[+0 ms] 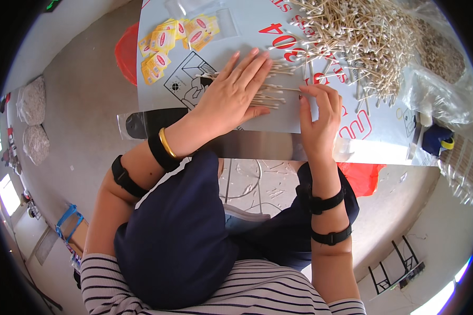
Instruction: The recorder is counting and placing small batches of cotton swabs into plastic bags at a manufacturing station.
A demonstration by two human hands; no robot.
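Note:
My left hand [235,93] lies flat, fingers stretched out, over a small bunch of cotton swabs [272,97] on the table. The swab tips stick out to the right from under the palm, and a few show at its left side. Just right of this bunch, my right hand [321,107] has its thumb and forefinger near the end of one swab; whether they pinch it is hard to see. A big heap of loose cotton swabs [365,39] spreads over the far right of the table, with stray ones along its near edge.
Yellow and white printed cards [163,39] lie in piles at the far left, beside a small clear bag [227,23]. Clear plastic sheeting [436,92] sits at the right. A red bag [360,178] hangs below the table's near edge [268,146]. A tape roll [446,143] is at the right corner.

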